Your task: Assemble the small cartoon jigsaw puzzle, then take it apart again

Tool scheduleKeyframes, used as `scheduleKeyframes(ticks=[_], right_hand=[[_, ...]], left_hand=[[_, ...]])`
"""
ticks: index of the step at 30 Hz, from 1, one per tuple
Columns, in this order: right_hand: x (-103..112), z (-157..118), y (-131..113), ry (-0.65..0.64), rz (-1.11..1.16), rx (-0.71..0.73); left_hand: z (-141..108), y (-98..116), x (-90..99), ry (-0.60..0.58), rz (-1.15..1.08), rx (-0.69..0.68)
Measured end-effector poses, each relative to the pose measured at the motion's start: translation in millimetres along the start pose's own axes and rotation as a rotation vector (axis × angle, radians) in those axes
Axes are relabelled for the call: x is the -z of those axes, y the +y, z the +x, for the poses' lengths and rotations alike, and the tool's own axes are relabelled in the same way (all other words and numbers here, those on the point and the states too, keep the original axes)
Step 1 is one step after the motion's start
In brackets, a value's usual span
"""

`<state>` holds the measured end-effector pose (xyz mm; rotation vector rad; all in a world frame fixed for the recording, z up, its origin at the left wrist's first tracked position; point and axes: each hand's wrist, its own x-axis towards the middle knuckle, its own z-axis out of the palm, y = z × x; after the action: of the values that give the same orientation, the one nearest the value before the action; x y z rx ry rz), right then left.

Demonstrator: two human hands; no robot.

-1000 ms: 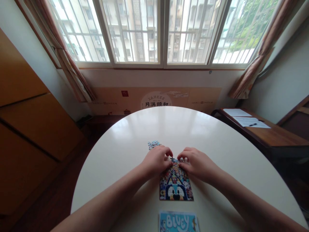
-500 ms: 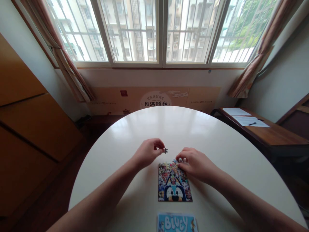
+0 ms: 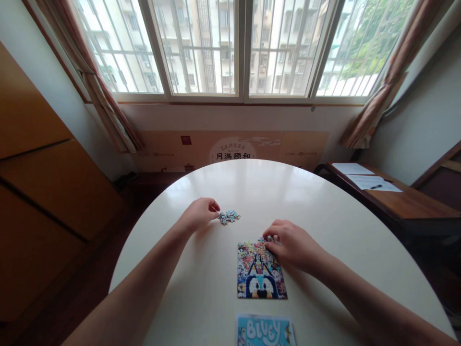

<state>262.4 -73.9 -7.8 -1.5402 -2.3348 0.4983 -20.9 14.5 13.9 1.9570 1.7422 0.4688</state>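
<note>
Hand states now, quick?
Left hand: partly closed at a heap of pale-blue puzzle pieces; grasp unclear.
Right hand: partly closed at the far edge of the multicoloured rectangular jigsaw; grasp unclear.

The puzzle [image 3: 261,274] looks like printed card, the tabletop [image 3: 324,206] smooth and glossy, the 2 sheets [image 3: 360,181] matt paper.

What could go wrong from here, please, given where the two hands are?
The right hand is at the far right corner of the puzzle, so a nudge might unseat pieces there. The left hand is beside the loose pieces, so a careless sweep could scatter some.
</note>
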Motion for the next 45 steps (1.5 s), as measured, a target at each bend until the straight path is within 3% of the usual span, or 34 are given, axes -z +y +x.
scheduleKeyframes(ticks=[9,13,19,24,39,45], right_hand=[[-3,0,1,0.019,-0.017,0.014],[-2,1,0,0.012,-0.008,0.004],[-3,4,-1,0.023,0.009,-0.006],[-8,7,5,0.022,0.041,-0.005],[-6,8,8,0.039,0.175,0.024],[-1,5,10,0.032,0.215,0.030]], left_hand=[[-1,3,-3.5,0.133,0.155,-0.006],[-12,18,-7.5,0.206,0.202,-0.150],[-43,50,-45.8,-0.023,0.140,-0.459],[-50,56,-67.4,-0.050,0.195,-0.606],[-46,58,-81.0,0.040,0.019,-0.545],[-46,59,-79.3,0.005,-0.024,-0.516]])
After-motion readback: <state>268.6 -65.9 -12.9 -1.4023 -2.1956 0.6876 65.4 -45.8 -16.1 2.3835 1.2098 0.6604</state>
